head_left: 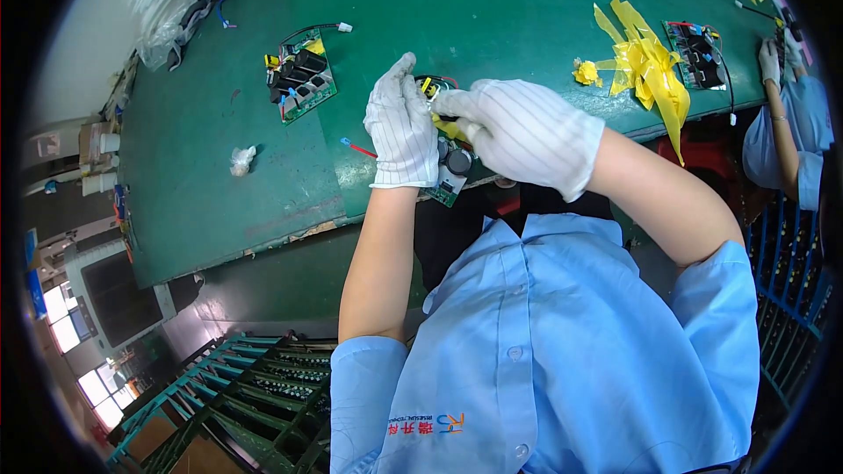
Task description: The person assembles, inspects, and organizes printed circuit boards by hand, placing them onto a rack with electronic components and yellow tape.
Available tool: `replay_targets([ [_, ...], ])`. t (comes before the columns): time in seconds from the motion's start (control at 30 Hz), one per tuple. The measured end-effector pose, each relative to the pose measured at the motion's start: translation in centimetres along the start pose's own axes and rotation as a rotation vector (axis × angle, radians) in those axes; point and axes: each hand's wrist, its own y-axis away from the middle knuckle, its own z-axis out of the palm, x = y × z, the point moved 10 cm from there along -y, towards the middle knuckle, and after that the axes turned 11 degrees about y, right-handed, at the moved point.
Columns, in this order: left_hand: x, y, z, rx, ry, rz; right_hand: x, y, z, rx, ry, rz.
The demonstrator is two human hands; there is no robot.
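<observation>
Well, nearest to us is our blue shirt [527, 316], and just beyond it the circuit board [448, 186] sits between our hands at the near edge of the green workbench [413, 0]. Our gloved left hand [401, 127] lies along its left side, fingers straight and together; we cannot tell whether it grips or only steadies. Our gloved right hand [531, 133] bends its fingers over the board's far part, beside some yellow tape [450, 129]; what they pinch, if anything, is hidden.

The board's lower corner reaches the bench edge, so a slack left hand could let it slip off. The red lead [360, 149] sticking out leftward might snag on a glove, and a hard push could bend parts we cannot see.

Counting outward, we find one whitish lump [242, 161] to the left, one heap of yellow tape [654, 70] to the right with one small yellow scrap [587, 73] near it, and two more boards, one left [301, 79] and one right [700, 57]: three altogether. At far right are a co-worker's two gloved hands [770, 61].
</observation>
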Motion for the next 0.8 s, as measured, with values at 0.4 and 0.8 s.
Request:
replay_targets([
  [0.4,0.2,0.0,-0.3,0.011,0.010,-0.013,1.5,3.0,4.3,-0.242,0.123,0.077],
  [0.8,-0.3,0.3,-0.3,0.068,0.060,-0.035,0.7,0.0,6.1,-0.386,0.242,0.023],
])
